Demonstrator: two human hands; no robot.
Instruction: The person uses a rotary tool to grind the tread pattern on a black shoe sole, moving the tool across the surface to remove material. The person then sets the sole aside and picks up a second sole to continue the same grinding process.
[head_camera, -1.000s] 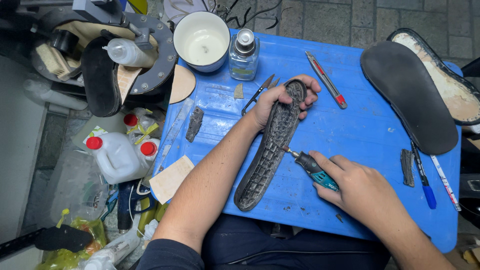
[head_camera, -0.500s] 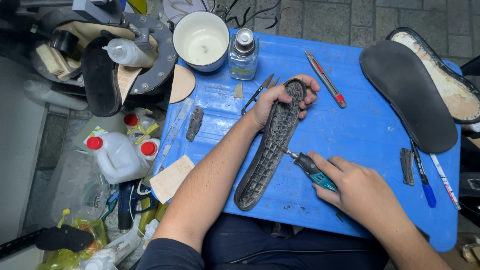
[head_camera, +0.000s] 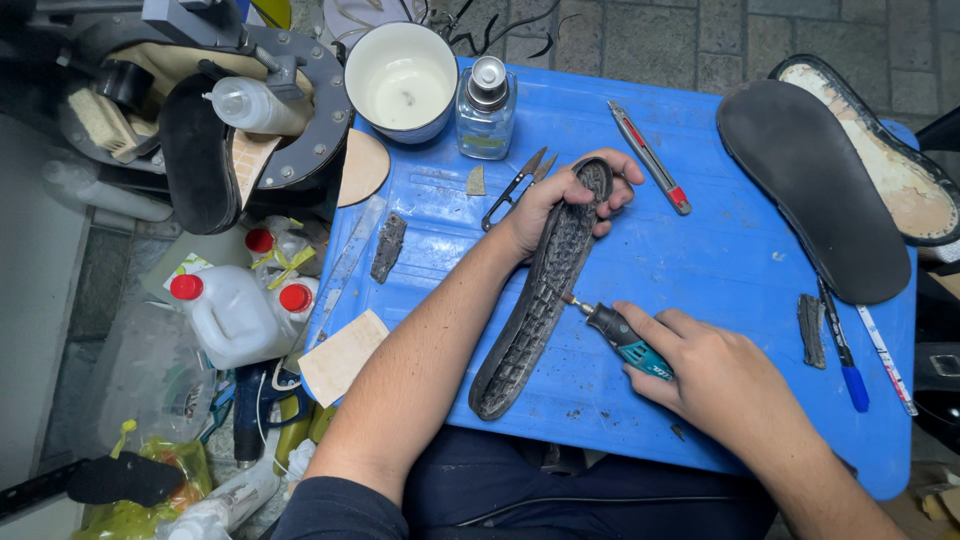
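The left hand (head_camera: 555, 205) pins the black shoe sole (head_camera: 535, 300) flat on the blue counter (head_camera: 700, 260), fingers pressed over its top end. The right hand (head_camera: 715, 375), closed around the rotary tool (head_camera: 620, 338), sets the bit against the sole's mid edge; progress appears partial.

Matt ridged rubber sole (head_camera: 540, 300)

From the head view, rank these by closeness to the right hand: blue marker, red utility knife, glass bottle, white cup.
Measured from the right hand, which holds the rotary tool:
1. Blue marker, just to its right near the table's edge.
2. Red utility knife, up the table, beyond the tread sole.
3. Glass bottle, at the far edge, left of the knife.
4. White cup, farthest, at the far-left corner.
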